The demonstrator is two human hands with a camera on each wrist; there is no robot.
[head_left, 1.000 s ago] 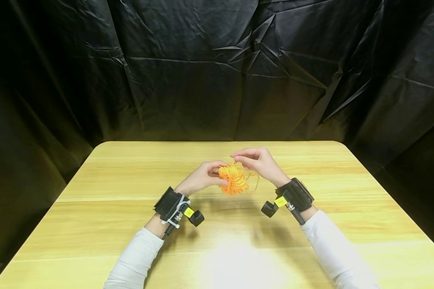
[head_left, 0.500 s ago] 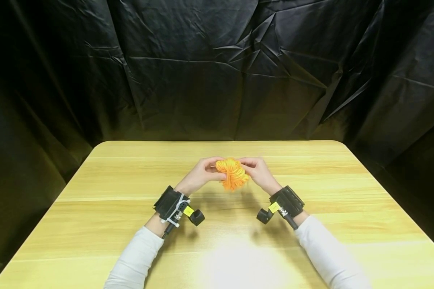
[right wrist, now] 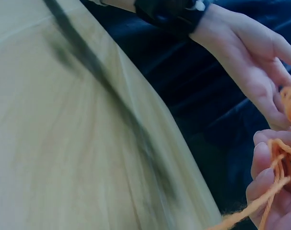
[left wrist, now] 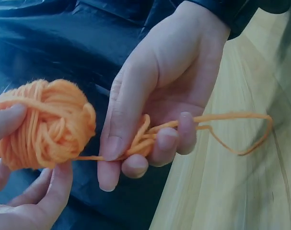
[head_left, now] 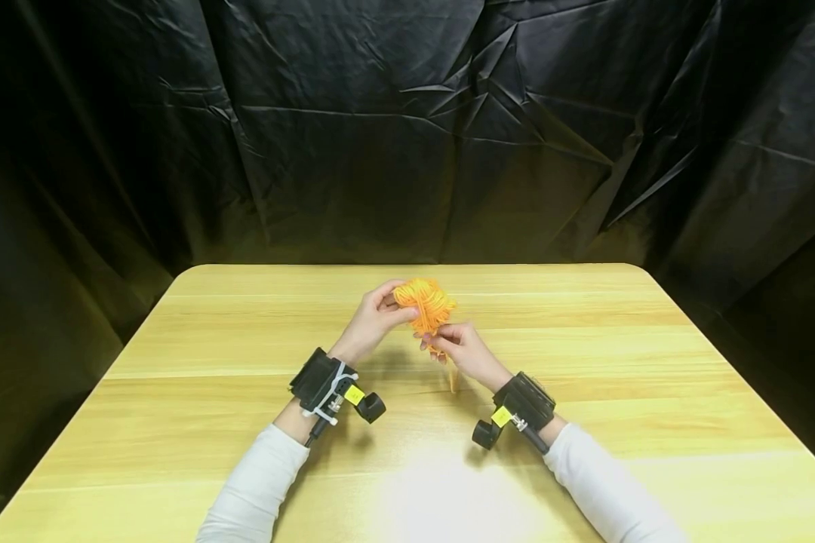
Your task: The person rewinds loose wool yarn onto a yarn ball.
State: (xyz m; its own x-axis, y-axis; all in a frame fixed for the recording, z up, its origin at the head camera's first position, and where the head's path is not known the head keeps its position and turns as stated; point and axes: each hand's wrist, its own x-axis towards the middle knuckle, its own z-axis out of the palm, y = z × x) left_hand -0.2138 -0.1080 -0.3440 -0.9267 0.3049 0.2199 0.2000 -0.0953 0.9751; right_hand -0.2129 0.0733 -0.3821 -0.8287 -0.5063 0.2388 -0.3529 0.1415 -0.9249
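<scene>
An orange ball of yarn is held up over the table by my left hand, thumb on the near side and fingers behind. Just below and right of it, my right hand pinches the yarn's loose strand. In the left wrist view a short strand runs taut from the ball to the right thumb and forefinger. Several loops of yarn lie bunched in the curled right fingers, and a long loop trails out past them. The right wrist view shows the bunched strands in the right hand, the ball cut off at the edge.
A light wood table with rounded far corners lies beneath both hands. Behind it hangs a black sheet. Each wrist wears a black strap with a small camera, the left one and the right one.
The left hand has raised the ball slightly up and left. My right hand went from above the ball, past its right side, to below it, drawing the strand along.
</scene>
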